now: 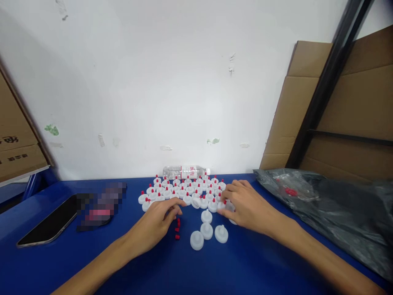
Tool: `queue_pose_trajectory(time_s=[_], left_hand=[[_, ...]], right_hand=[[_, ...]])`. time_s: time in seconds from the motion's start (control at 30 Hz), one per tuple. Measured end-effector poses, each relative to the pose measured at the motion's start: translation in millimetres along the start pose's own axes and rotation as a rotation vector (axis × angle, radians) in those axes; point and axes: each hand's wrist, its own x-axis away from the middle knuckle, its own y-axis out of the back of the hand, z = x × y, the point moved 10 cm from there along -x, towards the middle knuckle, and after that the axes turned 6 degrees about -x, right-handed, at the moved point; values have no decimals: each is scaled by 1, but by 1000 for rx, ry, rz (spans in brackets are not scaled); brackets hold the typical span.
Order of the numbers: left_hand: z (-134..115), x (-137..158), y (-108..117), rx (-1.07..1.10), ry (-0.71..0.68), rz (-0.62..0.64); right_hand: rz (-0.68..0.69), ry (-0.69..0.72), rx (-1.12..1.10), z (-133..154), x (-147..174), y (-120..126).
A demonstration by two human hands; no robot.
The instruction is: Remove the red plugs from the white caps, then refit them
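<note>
Blue table (159,274), white caps (187,199) between and beyond hands (156,221) (245,207)

Head view looks forward and down across the blue table (166,270)

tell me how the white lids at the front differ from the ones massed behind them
The front lids have bare nozzles, while most rear lids carry red tips. The front lids are few; the rear lids are many and crowded together. The front lids sit nearer the camera, the rear lids nearer the bottle. Both are round and whitish.
</note>
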Motion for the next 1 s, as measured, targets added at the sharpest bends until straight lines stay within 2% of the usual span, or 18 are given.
queue_pose_trajectory(time_s=[0.13,0.2,0.33,0.43,0.53,0.73,0.83,1.0], left_hand=[[-12,2,16,-70,-55,-128],[-25,6,22,-108,-108,-188],[-60,20,19,-173,-266,-236],[-76,28,13,-199,-308,-247],[-81,29,7,-240,-318,-240],[-78,29,-2,-188,-311,-114],[-76,30,-5,-71,-274,-52],[-69,27,-8,263,-107,23]], right_hand=[[-99,-118,-106,-8,0,19],[-148,-89,-152,1,1,24],[-225,164,-180,49,6,30],[-219,344,-176,83,13,29],[-274,447,-121,101,21,33],[-374,469,-137,96,25,41],[-376,476,-156,96,24,43],[-403,490,-163,106,26,52]])
